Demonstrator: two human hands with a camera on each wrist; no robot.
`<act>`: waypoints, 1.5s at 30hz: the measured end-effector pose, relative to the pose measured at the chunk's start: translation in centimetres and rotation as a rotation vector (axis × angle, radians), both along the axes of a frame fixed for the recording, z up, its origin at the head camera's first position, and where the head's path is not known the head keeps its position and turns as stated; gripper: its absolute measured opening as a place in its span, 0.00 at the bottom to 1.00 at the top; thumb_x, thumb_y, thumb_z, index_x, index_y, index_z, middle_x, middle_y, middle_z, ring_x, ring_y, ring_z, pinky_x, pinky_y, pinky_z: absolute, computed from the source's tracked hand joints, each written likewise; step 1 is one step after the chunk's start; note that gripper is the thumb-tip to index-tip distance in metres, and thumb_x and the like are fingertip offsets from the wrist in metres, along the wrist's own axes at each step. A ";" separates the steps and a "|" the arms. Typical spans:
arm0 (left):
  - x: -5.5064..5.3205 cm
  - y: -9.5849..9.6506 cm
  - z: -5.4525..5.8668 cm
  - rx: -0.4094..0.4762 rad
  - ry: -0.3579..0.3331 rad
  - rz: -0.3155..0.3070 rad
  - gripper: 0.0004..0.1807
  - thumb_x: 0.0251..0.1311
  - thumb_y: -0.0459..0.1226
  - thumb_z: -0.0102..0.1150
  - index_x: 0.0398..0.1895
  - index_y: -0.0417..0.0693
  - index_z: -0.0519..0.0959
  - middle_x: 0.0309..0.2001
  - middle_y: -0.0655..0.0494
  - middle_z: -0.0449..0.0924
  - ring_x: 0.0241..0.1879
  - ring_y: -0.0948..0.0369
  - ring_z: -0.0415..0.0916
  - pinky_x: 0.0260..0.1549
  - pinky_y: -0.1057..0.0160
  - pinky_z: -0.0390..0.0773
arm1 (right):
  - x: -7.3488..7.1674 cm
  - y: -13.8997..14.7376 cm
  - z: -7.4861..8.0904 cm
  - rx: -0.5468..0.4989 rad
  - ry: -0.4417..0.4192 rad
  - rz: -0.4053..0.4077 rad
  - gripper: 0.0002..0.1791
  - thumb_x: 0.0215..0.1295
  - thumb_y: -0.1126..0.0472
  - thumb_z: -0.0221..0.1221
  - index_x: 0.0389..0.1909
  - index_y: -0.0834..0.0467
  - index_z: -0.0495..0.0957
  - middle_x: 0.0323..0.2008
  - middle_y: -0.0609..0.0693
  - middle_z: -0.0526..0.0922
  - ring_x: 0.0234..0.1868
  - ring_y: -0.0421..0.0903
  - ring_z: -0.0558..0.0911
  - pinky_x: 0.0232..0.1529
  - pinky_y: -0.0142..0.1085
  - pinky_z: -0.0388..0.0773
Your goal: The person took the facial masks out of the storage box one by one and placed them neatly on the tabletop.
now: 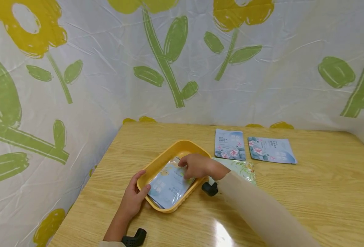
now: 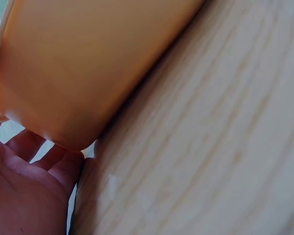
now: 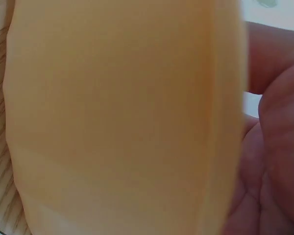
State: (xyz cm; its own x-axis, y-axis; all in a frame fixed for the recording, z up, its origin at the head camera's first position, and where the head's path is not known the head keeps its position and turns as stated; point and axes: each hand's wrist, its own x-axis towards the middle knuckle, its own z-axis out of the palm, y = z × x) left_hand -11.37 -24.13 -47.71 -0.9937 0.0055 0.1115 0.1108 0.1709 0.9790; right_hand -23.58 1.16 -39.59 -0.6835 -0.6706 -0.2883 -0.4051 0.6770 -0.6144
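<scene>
A yellow plastic basket (image 1: pixel 155 164) stands slanted on the table. My left hand (image 1: pixel 132 199) grips its near left end, thumb over the rim and fingers outside; the left wrist view shows the fingers (image 2: pixel 54 159) against the outer wall. Inside lies a stack of flat, shiny packets, a light blue one (image 1: pixel 166 188) with printed lettering on top. My right hand (image 1: pixel 198 165) reaches over the right rim, bent fingers at the packets' far end. Whether they pinch one cannot be told. The basket's wall (image 3: pixel 112 117) hides the fingertips in the right wrist view.
Right of the basket lies a pale green flowered packet (image 1: pixel 247 168), partly under the right forearm. Behind it are two blue packets with pink flowers, one upright (image 1: pixel 229 144) and one sideways (image 1: pixel 272 150). A flower-printed curtain (image 1: pixel 256 79) borders the wooden table (image 1: pixel 318 185).
</scene>
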 end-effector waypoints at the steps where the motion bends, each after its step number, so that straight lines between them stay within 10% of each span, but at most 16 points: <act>1: 0.0 0.0 0.1 -0.003 -0.001 0.001 0.30 0.71 0.30 0.54 0.73 0.35 0.58 0.70 0.30 0.55 0.66 0.37 0.62 0.52 0.76 0.71 | -0.1 0.0 -0.1 0.002 0.002 -0.002 0.27 0.58 0.66 0.68 0.61 0.63 0.77 0.56 0.52 0.81 0.54 0.50 0.78 0.60 0.42 0.73; 13: 0.1 0.1 0.3 0.005 0.002 -0.014 0.30 0.72 0.29 0.53 0.74 0.34 0.57 0.70 0.29 0.55 0.65 0.37 0.63 0.51 0.75 0.71 | -0.4 0.2 -0.3 -0.020 -0.035 -0.024 0.21 0.58 0.67 0.67 0.54 0.61 0.79 0.51 0.54 0.80 0.52 0.49 0.77 0.55 0.42 0.74; 27: 0.1 0.0 0.0 0.008 -0.016 0.004 0.31 0.70 0.29 0.55 0.73 0.35 0.58 0.71 0.31 0.55 0.67 0.38 0.61 0.53 0.76 0.70 | -0.4 1.1 -0.3 -0.288 -0.172 -0.021 0.24 0.60 0.65 0.68 0.58 0.61 0.78 0.55 0.51 0.79 0.60 0.54 0.74 0.60 0.44 0.72; 34: 0.0 -0.1 -0.1 0.009 -0.019 -0.001 0.31 0.71 0.30 0.55 0.73 0.35 0.57 0.71 0.30 0.55 0.66 0.38 0.61 0.52 0.75 0.71 | 0.4 0.4 0.1 -0.284 -0.149 0.044 0.20 0.57 0.63 0.70 0.52 0.57 0.81 0.46 0.46 0.79 0.44 0.43 0.76 0.50 0.35 0.74; 45: 0.1 0.0 -0.1 0.008 -0.035 0.007 0.31 0.71 0.30 0.55 0.73 0.35 0.57 0.72 0.31 0.53 0.69 0.39 0.59 0.53 0.76 0.70 | 2.4 0.0 0.2 -0.261 -0.071 0.068 0.19 0.61 0.63 0.66 0.54 0.53 0.81 0.52 0.46 0.79 0.45 0.42 0.76 0.49 0.35 0.74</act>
State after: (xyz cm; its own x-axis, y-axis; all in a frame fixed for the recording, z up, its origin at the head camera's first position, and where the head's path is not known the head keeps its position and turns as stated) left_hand -11.31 -24.11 -47.76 -0.9971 -0.0022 0.0763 0.0749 0.1633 0.9837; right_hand -21.17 1.12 -39.36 -0.6186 -0.7722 -0.1452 -0.3943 0.4649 -0.7927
